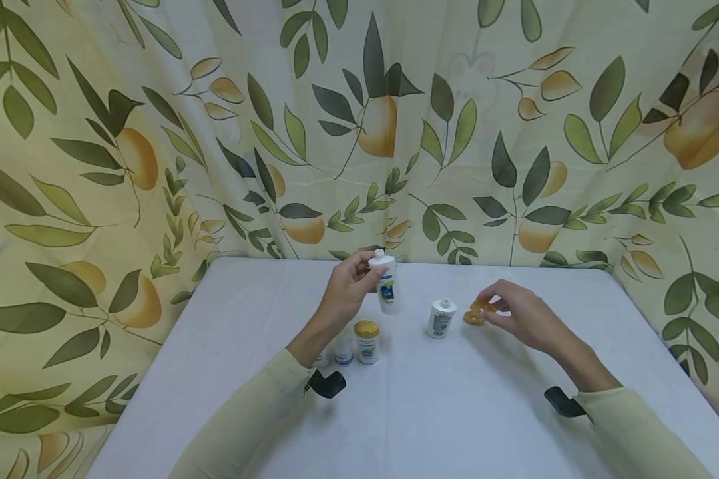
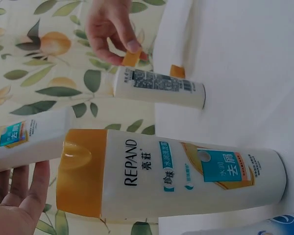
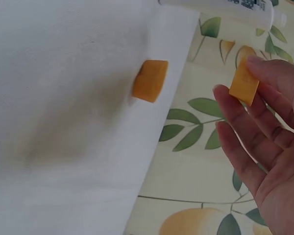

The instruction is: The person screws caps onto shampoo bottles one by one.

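My left hand grips a white shampoo bottle with a blue label and a bare white neck, held upright above the table. Between thumb and fingers, my right hand pinches an orange cap. A second orange cap lies on the table just below that hand. Left of the caps stands another capless white bottle, its printed back showing. In the left wrist view, a shampoo bottle with its orange cap on stands close to my left hand.
White cloth covers the table. Partly hidden by the left forearm, a small white-and-blue container stands beside the orange-capped bottle. A leaf-and-fruit patterned curtain hangs behind the table's far edge.
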`<state>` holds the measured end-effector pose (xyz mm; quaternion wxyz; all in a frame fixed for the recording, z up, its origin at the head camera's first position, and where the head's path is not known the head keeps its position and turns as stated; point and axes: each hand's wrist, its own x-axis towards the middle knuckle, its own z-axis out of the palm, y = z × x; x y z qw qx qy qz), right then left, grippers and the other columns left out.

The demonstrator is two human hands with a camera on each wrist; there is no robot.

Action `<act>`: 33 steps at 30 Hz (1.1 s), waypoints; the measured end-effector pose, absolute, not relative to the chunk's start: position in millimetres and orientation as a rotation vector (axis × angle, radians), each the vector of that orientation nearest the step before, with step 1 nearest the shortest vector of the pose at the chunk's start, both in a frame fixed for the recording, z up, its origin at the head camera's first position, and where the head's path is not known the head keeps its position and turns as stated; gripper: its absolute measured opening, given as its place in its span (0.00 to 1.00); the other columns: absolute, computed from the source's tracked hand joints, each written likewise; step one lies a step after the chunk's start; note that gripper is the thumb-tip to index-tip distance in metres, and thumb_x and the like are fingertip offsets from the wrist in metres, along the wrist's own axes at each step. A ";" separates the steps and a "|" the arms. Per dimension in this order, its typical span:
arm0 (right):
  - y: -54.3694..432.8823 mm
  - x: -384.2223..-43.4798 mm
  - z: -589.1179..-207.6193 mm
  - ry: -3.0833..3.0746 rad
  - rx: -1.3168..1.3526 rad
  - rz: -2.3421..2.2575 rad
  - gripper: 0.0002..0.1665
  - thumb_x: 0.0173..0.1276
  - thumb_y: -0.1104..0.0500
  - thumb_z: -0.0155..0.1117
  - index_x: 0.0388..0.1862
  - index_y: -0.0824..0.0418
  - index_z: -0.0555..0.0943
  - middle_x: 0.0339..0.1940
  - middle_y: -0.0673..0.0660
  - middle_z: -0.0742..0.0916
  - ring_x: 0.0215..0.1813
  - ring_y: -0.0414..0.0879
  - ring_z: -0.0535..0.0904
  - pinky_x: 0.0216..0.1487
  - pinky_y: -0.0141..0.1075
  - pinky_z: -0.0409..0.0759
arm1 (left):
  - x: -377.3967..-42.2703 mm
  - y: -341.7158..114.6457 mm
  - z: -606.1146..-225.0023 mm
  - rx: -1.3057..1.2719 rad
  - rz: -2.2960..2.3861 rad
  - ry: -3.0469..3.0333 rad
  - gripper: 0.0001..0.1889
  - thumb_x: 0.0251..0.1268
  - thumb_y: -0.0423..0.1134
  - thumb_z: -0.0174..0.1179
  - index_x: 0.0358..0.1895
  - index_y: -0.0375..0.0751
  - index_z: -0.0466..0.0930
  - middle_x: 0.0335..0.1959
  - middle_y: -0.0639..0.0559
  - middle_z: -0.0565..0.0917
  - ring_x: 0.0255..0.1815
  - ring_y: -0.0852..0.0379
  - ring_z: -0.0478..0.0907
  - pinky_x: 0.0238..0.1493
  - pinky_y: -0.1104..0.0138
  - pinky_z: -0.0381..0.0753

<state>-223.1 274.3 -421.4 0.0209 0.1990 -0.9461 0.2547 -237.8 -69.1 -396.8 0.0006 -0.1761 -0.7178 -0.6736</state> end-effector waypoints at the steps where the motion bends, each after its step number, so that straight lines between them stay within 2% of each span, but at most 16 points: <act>1: 273.7 -223.3 -420.4 -2.928 0.615 0.788 0.14 0.66 0.62 0.73 0.50 0.59 0.82 0.49 0.59 0.86 0.48 0.55 0.86 0.49 0.53 0.87 | -237.9 -69.5 -397.0 -0.548 -2.116 -2.243 0.19 0.76 0.38 0.59 0.64 0.36 0.73 0.55 0.42 0.83 0.52 0.52 0.84 0.50 0.66 0.87; 10: 260.6 -221.0 -408.8 -2.811 0.646 0.831 0.16 0.64 0.66 0.73 0.50 0.61 0.82 0.48 0.57 0.86 0.48 0.54 0.86 0.47 0.47 0.88 | -236.6 -73.0 -398.5 -0.509 -2.107 -2.201 0.16 0.74 0.35 0.61 0.60 0.33 0.76 0.54 0.41 0.84 0.50 0.53 0.83 0.48 0.70 0.86; 18: 238.0 -212.8 -395.8 -2.737 0.712 0.881 0.16 0.65 0.65 0.73 0.51 0.60 0.83 0.47 0.55 0.89 0.47 0.51 0.86 0.48 0.49 0.88 | -235.0 -73.3 -395.7 -0.465 -2.072 -2.200 0.18 0.72 0.35 0.63 0.61 0.32 0.76 0.57 0.40 0.82 0.57 0.48 0.82 0.58 0.66 0.84; 27: 222.6 -210.1 -389.2 -2.680 0.776 0.907 0.18 0.65 0.65 0.72 0.54 0.60 0.83 0.48 0.52 0.88 0.47 0.48 0.85 0.48 0.46 0.88 | -233.0 -72.1 -396.2 -0.463 -2.042 -2.191 0.18 0.71 0.34 0.64 0.60 0.33 0.76 0.56 0.41 0.83 0.57 0.49 0.82 0.58 0.66 0.84; 33: 218.6 -211.3 -389.9 -2.680 0.787 0.910 0.17 0.66 0.65 0.72 0.53 0.59 0.83 0.47 0.50 0.88 0.47 0.47 0.85 0.47 0.44 0.88 | -230.8 -70.2 -396.1 -0.490 -2.076 -2.172 0.19 0.73 0.35 0.62 0.63 0.33 0.75 0.59 0.41 0.80 0.60 0.49 0.79 0.62 0.66 0.81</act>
